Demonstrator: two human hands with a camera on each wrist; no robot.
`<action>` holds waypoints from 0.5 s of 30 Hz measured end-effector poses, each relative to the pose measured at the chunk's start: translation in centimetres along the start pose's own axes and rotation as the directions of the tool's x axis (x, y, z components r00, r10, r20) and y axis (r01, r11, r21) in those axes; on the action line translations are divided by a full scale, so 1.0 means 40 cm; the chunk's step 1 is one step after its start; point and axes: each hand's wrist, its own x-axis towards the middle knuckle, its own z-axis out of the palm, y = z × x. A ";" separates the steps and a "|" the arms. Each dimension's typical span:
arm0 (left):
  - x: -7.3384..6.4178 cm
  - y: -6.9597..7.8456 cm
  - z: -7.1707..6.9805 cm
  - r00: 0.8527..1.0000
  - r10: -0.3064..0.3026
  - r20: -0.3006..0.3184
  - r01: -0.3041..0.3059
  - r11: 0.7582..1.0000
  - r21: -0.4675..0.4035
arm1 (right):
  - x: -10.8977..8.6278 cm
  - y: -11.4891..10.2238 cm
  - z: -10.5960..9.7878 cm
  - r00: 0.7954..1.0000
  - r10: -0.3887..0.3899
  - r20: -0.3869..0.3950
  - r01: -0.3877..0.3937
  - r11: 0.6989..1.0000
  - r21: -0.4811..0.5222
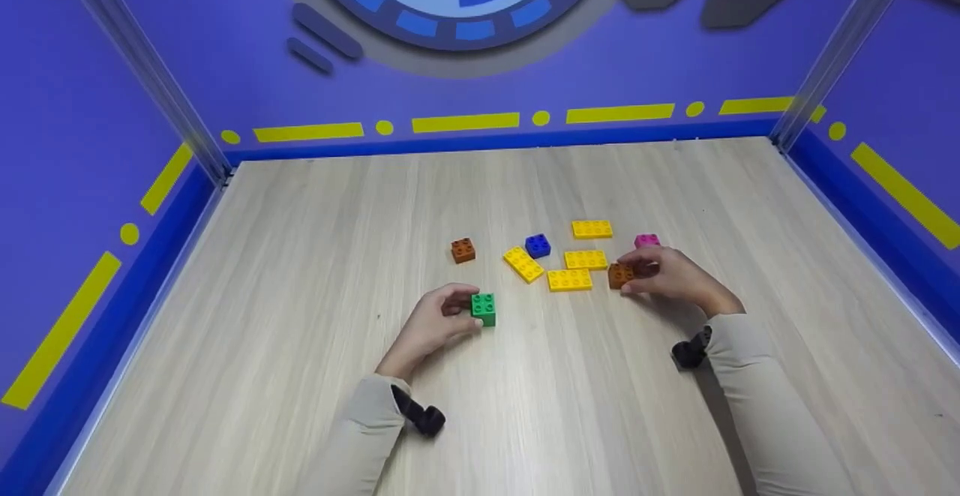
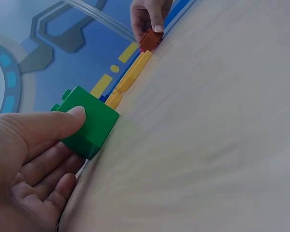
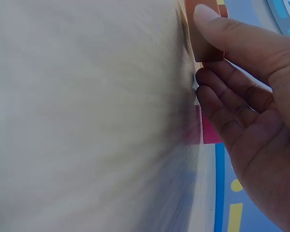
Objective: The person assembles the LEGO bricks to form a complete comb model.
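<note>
My left hand (image 1: 435,325) pinches a green toy brick (image 1: 484,309) between thumb and fingers, studs facing up, near the middle of the table. In the left wrist view the thumb lies across the near face of the green brick (image 2: 92,123). Farther right, my right hand (image 1: 671,277) pinches a brown brick (image 1: 619,276) with thumb and fingertips. The right wrist view shows the thumb pressed on the side of this brown brick (image 3: 205,34). A pink brick (image 1: 646,241) sits just behind the right hand, partly covered by it.
Several yellow bricks (image 1: 569,280) lie between the hands and behind. A blue brick (image 1: 538,245) and another brown brick (image 1: 463,250) sit to their left. Upright blue-purple panels (image 1: 465,91) close off the table (image 1: 300,256) at the back and both sides.
</note>
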 end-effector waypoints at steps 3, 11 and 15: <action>-0.003 0.003 0.005 1.000 -0.002 0.009 0.002 1.000 0.002 | -0.001 -0.001 0.001 1.000 0.002 -0.006 -0.002 1.000 0.005; -0.004 0.001 0.012 1.000 -0.018 0.019 0.018 1.000 0.008 | 0.000 -0.005 0.005 0.999 -0.029 -0.016 0.030 1.000 0.006; -0.003 0.000 0.012 1.000 -0.020 0.018 0.020 1.000 0.011 | 0.002 -0.013 0.008 0.998 -0.061 -0.013 0.061 0.998 0.007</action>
